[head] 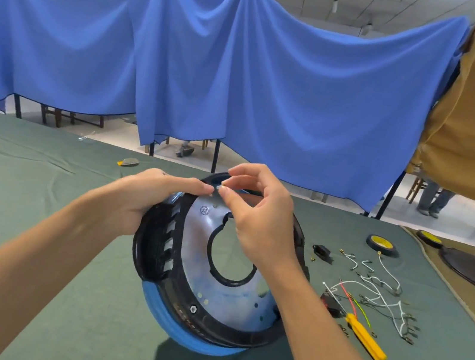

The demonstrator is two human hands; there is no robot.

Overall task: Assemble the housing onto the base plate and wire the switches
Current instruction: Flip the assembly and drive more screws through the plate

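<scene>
1. The left hand [145,196] curls round the upper rim of the black housing [155,248]. It holds the housing tipped on edge, with the lower blue ring [163,315] apparently resting on the green worktop [36,209]. If this grip loosens, the round assembly could roll or fall flat.
2. The right hand [258,214] pinches a small pale part [223,184], too small to identify, between thumb and forefinger. It is just beside the left fingertips, at the top of the metal base plate [198,255]. If the part slips, it could drop through the plate's large central hole below the hand.
3. If the part misses its hole, it could seat crooked.
4. Wires [380,298], a black switch [321,251] and a yellow screwdriver [365,338] lie to the right of the right hand. The forearm could snag them.
</scene>
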